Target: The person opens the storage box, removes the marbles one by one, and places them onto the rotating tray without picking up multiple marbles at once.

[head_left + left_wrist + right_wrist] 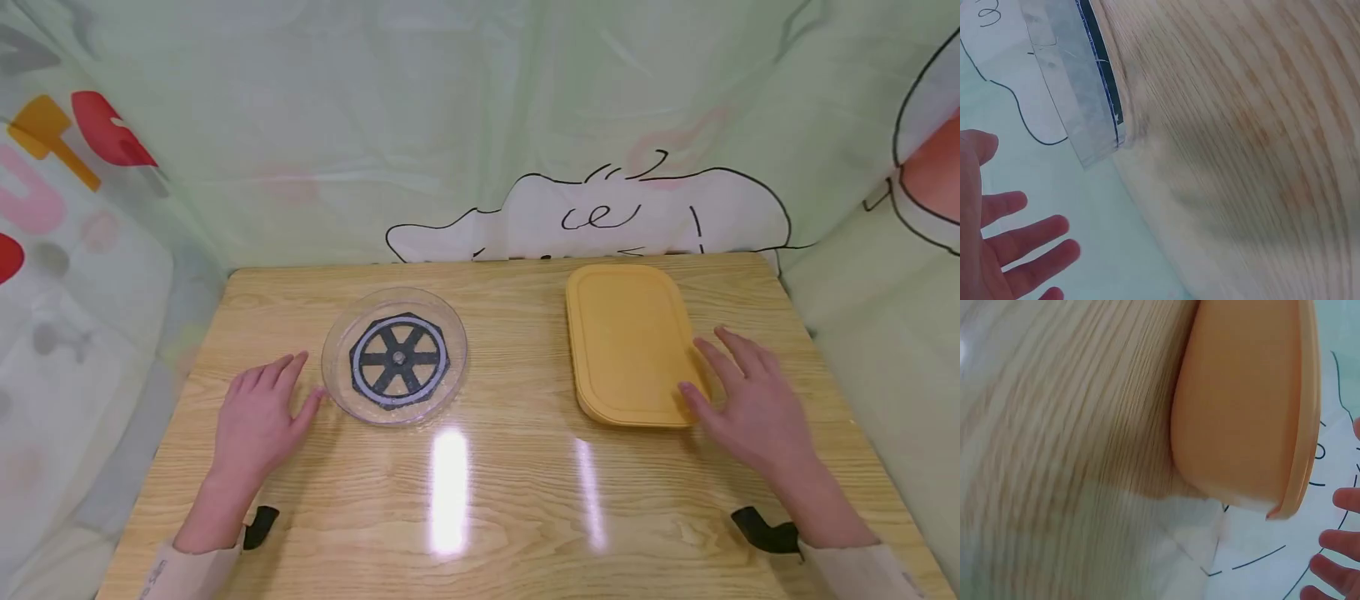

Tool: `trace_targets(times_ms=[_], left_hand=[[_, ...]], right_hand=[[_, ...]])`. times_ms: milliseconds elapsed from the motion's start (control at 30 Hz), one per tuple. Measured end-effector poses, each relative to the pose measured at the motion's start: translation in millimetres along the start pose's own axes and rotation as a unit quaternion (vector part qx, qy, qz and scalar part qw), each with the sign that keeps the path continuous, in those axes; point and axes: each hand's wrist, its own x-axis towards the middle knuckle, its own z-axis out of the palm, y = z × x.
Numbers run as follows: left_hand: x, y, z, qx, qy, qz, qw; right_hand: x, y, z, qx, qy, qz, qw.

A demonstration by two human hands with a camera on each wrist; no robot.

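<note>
Beige sleeves (197,573), the left bearing small dark lettering (154,577), leave the hands (257,417) bare, a black fitting (260,527) at each wrist.

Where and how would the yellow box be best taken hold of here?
Probably by the long right edge of the yellow box, with the right hand coming from the right: that side faces the hand, and the rim juts past the side wall, perhaps giving fingers a ledge.
</note>
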Motion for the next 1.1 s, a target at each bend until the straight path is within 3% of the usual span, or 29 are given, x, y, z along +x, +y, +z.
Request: trace_targets(times_ms=[133, 233, 400, 667, 900, 1000, 1100], left_hand=[[-3.0, 0.7, 2.0, -0.018, -0.003, -0.045, 0.9988], [-6.2, 0.9, 3.8, -0.046, -0.026, -0.086, 0.9949], [-8.4, 1.0, 11.0, -0.130, -0.069, -0.139, 0.9792], [-6.9, -1.3, 28.4, -0.244, -0.048, -0.165, 0.9544], [-3.0, 0.0, 37.0, -0.300, -0.074, -0.210, 0.9276], [-1.8, 0.6, 39.2, -0.313, -0.083, -0.220, 0.9202], [-0.6, 0.9, 41.3, -0.319, -0.089, -0.217, 0.9182]], right_hand=[[-1.9, -9.5, 2.7, 0.056, 0.021, 0.021, 0.998], [-3.1, -18.0, 7.6, 0.085, 0.031, 0.034, 0.995], [-5.0, -33.5, 17.5, 0.129, 0.061, 0.028, 0.989], [-2.8, -54.4, 35.3, 0.179, 0.102, -0.028, 0.978], [1.7, -73.7, 51.5, 0.202, 0.128, -0.075, 0.968], [4.6, -82.6, 57.6, 0.200, 0.145, -0.100, 0.964], [7.1, -90.0, 62.0, 0.183, 0.151, -0.120, 0.964]])
